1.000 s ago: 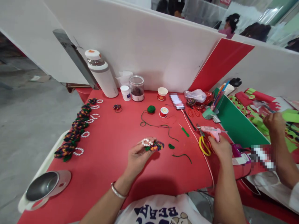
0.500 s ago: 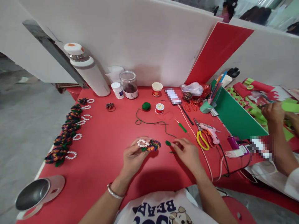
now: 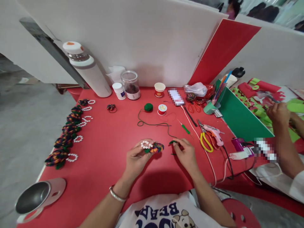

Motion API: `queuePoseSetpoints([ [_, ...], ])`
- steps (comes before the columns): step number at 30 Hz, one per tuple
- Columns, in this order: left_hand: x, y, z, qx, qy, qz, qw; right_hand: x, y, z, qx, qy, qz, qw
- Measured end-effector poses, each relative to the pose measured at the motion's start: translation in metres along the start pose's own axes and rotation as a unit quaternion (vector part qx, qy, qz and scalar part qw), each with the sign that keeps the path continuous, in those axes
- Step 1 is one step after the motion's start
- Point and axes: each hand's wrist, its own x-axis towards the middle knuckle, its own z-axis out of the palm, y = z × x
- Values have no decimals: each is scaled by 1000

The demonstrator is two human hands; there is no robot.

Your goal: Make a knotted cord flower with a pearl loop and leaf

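Observation:
My left hand (image 3: 138, 157) is closed around a crocheted multicolour yarn piece (image 3: 156, 147) with green at its base. A loop of white pearl beads (image 3: 146, 145) hangs off that piece against my fingers. Just to the right, my right hand (image 3: 186, 154) pinches a small dark green crocheted leaf (image 3: 174, 142) between thumb and fingertips. The two pieces are apart. A green yarn ball (image 3: 148, 107) lies beyond my hands, its strand trailing toward my right hand. Near that hand are a green-handled crochet hook (image 3: 185, 129) and yellow-handled pliers (image 3: 205, 142).
Several finished beaded yarn pieces (image 3: 71, 128) line the left edge. A steel mug (image 3: 53, 190), a tall flask (image 3: 91, 76), a clear jar (image 3: 130, 85), a thread spool (image 3: 162, 109) and a pink glue gun (image 3: 215, 134) stand around. At right, another person's hands work behind a green divider (image 3: 247, 115).
My right hand has shifted slightly left and up with the green leaf, which has turned from upright to lying more sideways. My left hand has barely moved.

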Motion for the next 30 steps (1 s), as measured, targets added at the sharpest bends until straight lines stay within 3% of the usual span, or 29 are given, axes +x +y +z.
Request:
queuePoseSetpoints([
  [5, -3, -3, -1, -5, 6, -46, 999, 4, -6, -3, 16, 0, 1, 1000],
  [10, -4, -3, -3, -3, 17, -64, 998, 10, -2, 2, -71, -58, -33, 995],
  [13, -4, -2, -2, -6, 17, -67, 998, 13, 1, 10, -74, -71, -23, 994],
  [19, -3, -4, -4, -22, 20, -70, 997, 20, 1, 17, -15, -50, 59, 997],
  [30, -3, -8, -5, -26, 46, -68, 996, 8, 16, 12, 33, 12, 57, 998],
])
